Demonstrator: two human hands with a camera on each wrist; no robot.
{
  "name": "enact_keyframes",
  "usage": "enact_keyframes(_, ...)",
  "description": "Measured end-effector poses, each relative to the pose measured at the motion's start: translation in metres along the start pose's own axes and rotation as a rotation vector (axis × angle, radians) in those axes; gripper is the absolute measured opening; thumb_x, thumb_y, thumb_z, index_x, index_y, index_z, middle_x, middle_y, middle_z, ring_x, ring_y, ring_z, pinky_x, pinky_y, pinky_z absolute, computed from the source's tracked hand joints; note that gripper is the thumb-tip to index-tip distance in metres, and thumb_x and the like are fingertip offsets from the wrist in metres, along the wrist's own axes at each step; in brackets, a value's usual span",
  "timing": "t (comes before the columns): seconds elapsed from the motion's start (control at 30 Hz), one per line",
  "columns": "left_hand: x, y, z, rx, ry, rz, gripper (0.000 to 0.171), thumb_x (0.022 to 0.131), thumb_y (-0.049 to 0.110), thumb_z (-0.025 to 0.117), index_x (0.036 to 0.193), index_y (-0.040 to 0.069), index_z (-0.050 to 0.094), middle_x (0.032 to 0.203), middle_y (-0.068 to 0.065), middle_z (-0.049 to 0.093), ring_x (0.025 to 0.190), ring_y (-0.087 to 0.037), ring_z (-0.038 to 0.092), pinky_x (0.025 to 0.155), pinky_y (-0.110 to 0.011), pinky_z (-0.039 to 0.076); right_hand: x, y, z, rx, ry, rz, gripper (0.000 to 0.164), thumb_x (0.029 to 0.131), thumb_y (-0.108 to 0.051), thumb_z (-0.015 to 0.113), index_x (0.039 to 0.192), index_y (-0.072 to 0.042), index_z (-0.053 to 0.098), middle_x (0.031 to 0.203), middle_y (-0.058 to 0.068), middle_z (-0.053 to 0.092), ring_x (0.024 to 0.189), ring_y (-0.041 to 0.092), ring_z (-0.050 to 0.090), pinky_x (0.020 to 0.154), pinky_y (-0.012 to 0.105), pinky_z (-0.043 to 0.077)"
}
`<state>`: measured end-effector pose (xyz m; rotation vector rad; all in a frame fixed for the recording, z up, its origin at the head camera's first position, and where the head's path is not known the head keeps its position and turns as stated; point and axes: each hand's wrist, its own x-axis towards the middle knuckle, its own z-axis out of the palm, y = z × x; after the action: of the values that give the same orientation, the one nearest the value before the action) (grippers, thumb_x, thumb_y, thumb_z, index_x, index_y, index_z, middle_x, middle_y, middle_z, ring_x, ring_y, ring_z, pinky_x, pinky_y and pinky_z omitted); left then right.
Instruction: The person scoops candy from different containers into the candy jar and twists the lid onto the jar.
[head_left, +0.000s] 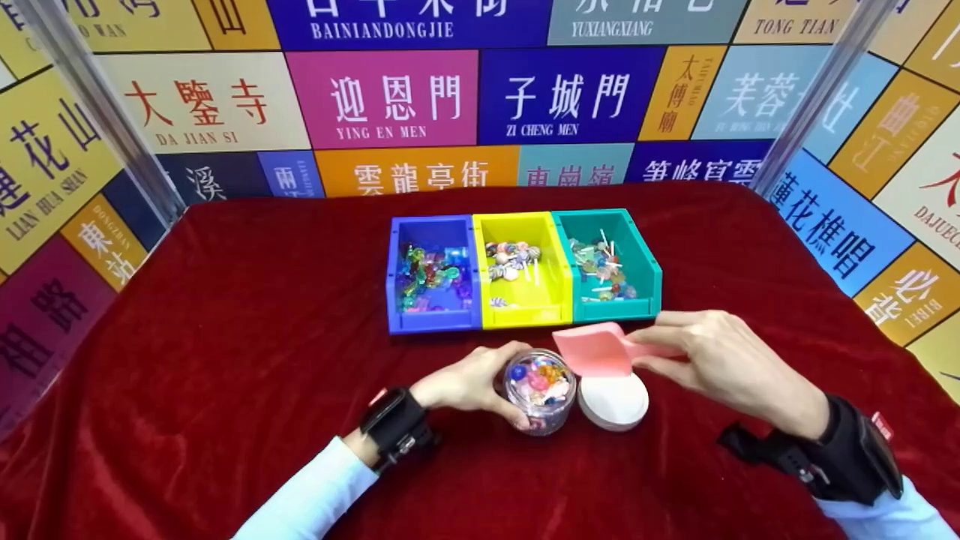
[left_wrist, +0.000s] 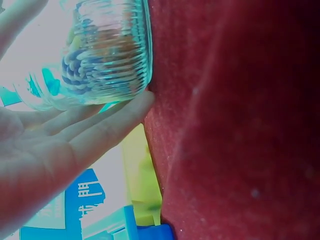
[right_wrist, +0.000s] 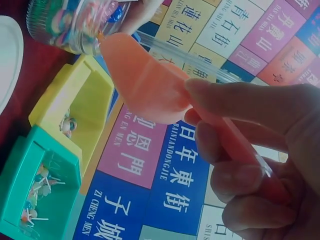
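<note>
A clear jar point(head_left: 541, 405) full of small colourful pieces stands on the red cloth, its mouth uncovered. My left hand point(head_left: 472, 382) holds it from the left, thumb at the front and fingers behind; in the left wrist view the fingers point(left_wrist: 107, 130) lie along the ribbed jar wall point(left_wrist: 107, 60). My right hand point(head_left: 705, 360) grips the handle of a pink scoop point(head_left: 596, 350). The scoop's blade is tilted beside the jar's rim, above a white lid point(head_left: 615, 405). In the right wrist view the fingers curl round the handle point(right_wrist: 240, 150).
Behind the jar three joined bins stand in a row. The blue bin point(head_left: 435, 322) holds coloured translucent pieces, the yellow bin point(head_left: 525, 315) striped lollipops, and the green bin point(head_left: 641, 289) small lollipops on white sticks. Red cloth point(head_left: 262, 315) covers the table; a sign-patterned backdrop point(head_left: 382, 97) rises behind.
</note>
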<state>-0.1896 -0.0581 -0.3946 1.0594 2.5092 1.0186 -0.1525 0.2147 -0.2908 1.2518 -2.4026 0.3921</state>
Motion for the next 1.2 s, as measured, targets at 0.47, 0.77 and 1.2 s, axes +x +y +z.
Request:
enact_keyframes(0.47,-0.002,0.000,-0.002,0.032,-0.011,-0.027,0.085,0.058,0.036,0.081,0.128,0.007,0.041,0.116,-0.007,0.057,0.105,-0.016,0.053,0.093,-0.024,0.039,0.056,0.016,0.026,0.338,-0.068,0.239,0.022,0.077,-0.017,0.069,0.096,-0.007,0.068,0.086,0.001,0.066,0.073,0.011,0.054,0.062,0.021,0.043)
enact_keyframes(0.77,-0.002,0.000,-0.002,0.027,-0.003,-0.008,0.083,0.059,0.036,0.081,0.127,0.009,0.042,0.114,-0.005,0.058,0.103,-0.016,0.054,0.092,-0.025,0.040,0.121,0.013,0.068,0.391,-0.241,0.283,0.028,0.082,-0.011,0.060,0.106,0.003,0.062,0.095,0.015,0.064,0.079,0.023,0.053,0.068,0.030,0.042)
enact_keyframes(1.2,0.000,-0.002,-0.001,0.045,-0.002,0.052,0.079,0.062,0.034,0.080,0.126,0.009,0.042,0.119,-0.004,0.055,0.105,-0.017,0.053,0.093,-0.025,0.040,0.159,0.015,0.120,0.434,-0.478,0.317,0.016,0.086,-0.005,0.050,0.087,0.006,0.062,0.062,0.003,0.049,0.050,0.008,0.040,0.046,0.015,0.033)
